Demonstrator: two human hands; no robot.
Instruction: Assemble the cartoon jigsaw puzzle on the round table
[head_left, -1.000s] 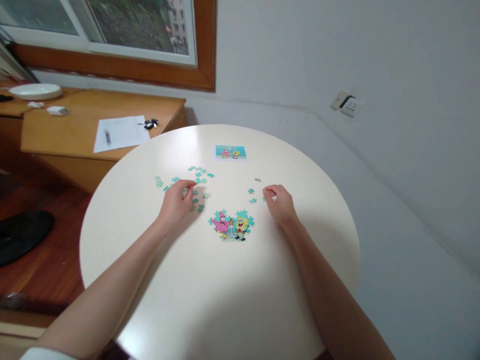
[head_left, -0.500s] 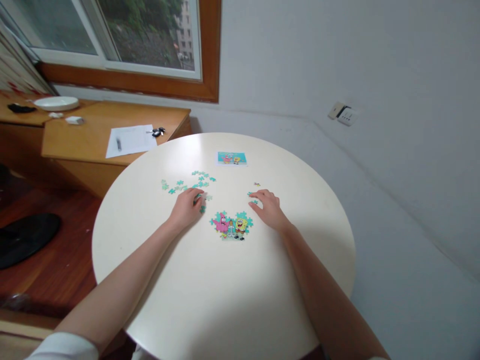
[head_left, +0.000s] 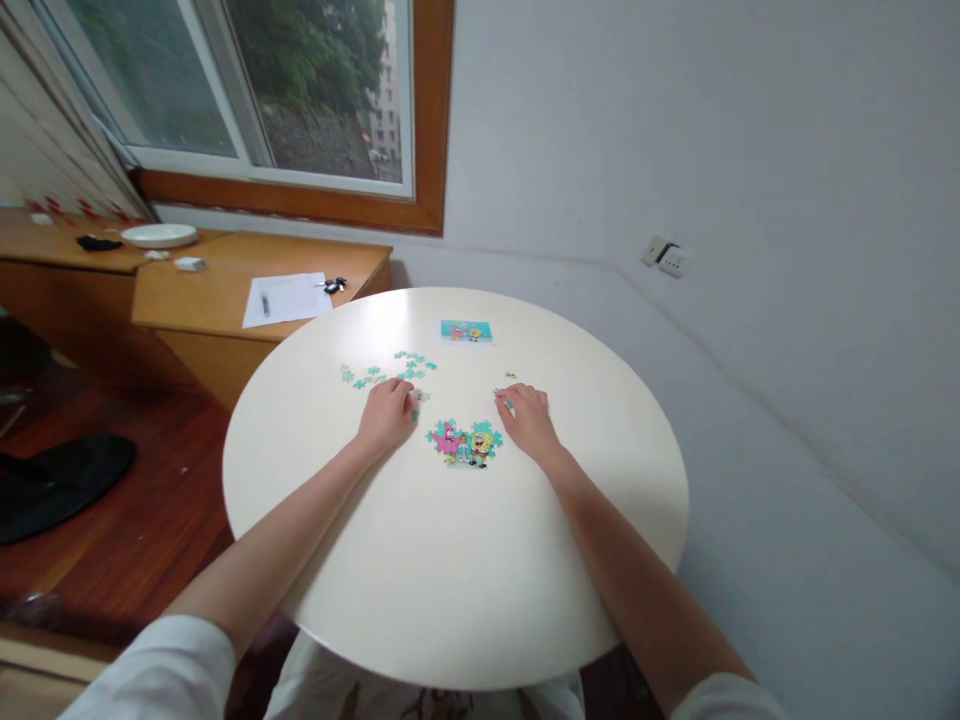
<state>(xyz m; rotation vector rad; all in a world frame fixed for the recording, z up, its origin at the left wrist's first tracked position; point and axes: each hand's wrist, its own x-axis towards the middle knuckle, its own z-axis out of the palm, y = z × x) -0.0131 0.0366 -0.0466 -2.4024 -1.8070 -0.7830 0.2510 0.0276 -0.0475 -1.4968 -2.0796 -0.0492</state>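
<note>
Jigsaw cluster (head_left: 466,443), partly assembled, mid-tabletop (head_left: 450,580) between both hands: left hand (head_left: 388,415) curled beside loose teal pieces (head_left: 390,370), grip not discernible; right hand (head_left: 527,417) flat and open, fingertips on one piece; step judged piece selection, next calling for edge-matching.

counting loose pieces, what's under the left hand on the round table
The left hand lies palm down on the round table. Teal puzzle pieces peek out at its fingertips; whatever lies beneath the palm is covered.
</note>
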